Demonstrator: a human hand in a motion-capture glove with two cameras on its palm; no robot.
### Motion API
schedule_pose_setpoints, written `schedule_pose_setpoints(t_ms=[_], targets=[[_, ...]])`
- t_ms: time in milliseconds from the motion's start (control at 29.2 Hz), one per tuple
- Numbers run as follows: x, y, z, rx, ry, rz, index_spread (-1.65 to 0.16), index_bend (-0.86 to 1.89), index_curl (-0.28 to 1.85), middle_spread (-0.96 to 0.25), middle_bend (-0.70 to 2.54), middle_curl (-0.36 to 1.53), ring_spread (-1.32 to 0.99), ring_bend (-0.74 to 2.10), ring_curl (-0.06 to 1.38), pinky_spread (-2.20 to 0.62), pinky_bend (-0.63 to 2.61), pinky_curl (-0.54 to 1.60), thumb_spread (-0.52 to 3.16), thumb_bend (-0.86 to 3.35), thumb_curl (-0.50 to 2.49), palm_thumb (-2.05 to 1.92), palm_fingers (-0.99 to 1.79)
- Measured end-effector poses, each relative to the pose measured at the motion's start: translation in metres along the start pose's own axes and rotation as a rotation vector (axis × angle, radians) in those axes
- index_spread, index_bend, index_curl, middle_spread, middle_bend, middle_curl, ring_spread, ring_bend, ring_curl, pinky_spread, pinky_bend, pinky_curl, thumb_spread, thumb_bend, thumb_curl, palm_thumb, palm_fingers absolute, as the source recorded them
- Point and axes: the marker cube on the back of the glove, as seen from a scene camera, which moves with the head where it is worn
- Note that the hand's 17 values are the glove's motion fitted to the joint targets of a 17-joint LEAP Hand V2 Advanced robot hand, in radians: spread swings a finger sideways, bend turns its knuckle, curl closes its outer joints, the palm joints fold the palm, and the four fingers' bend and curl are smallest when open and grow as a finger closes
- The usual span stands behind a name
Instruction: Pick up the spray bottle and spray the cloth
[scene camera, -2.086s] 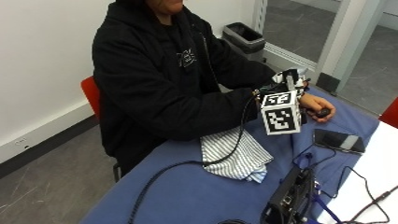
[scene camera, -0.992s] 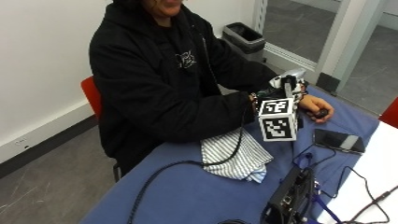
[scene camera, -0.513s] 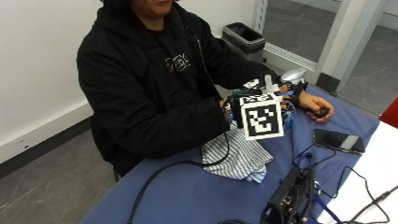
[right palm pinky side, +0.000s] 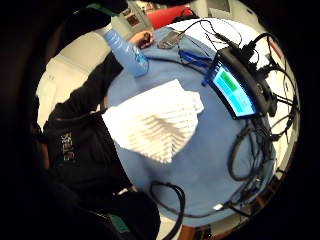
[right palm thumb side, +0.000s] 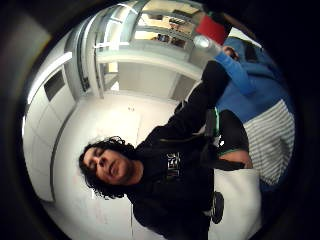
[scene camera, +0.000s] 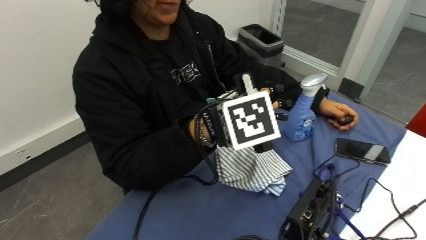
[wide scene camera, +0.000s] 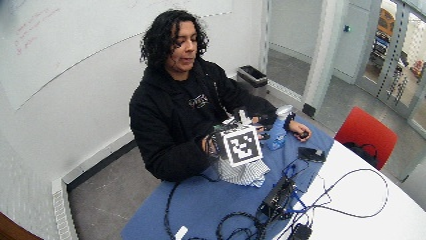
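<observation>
Right hand (scene camera: 229, 125) hovered over the cloth (scene camera: 251, 167), holding nothing; finger spread: can't tell. Bottle (scene camera: 303, 112) stood upright beyond it on the table, nearer the bare hand (scene camera: 338, 112).

I see a soft woven cloth (scene camera: 253, 170) with fine stripes lying rumpled on a matt blue fabric table cover (scene camera: 200, 215), a translucent blue plastic spray bottle (scene camera: 303, 117) with a smooth white plastic head, and a glossy black phone (scene camera: 363, 150).
</observation>
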Motion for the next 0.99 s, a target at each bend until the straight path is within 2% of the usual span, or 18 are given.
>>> schedule_pose_setpoints(t_ms=[171,342,684,992], targets=[[-0.006,0.024,-0.013,-0.026,0.174,0.029,-0.37,0.13,0.34,-0.01,0.19,0.37,0.03,0.37,0.36,0.24,0.38,0.39,1.07,-0.02,0.67,0.83,0.28],[-0.015,0.046,-0.023,-0.091,0.199,0.079,-0.39,0.15,0.32,-0.02,0.18,0.36,0.04,0.34,0.34,0.25,0.37,0.38,1.11,-0.02,0.64,0.82,0.27],[-0.023,0.073,-0.042,-0.009,0.477,0.241,-0.4,0.17,0.32,-0.02,0.17,0.33,0.05,0.28,0.32,0.25,0.37,0.37,1.12,-0.03,0.58,0.79,0.21],[-0.028,0.08,-0.038,-0.059,0.508,0.271,-0.42,0.15,0.3,-0.03,0.16,0.3,0.06,0.25,0.31,0.25,0.4,0.37,1.08,-0.04,0.51,0.71,0.11]])
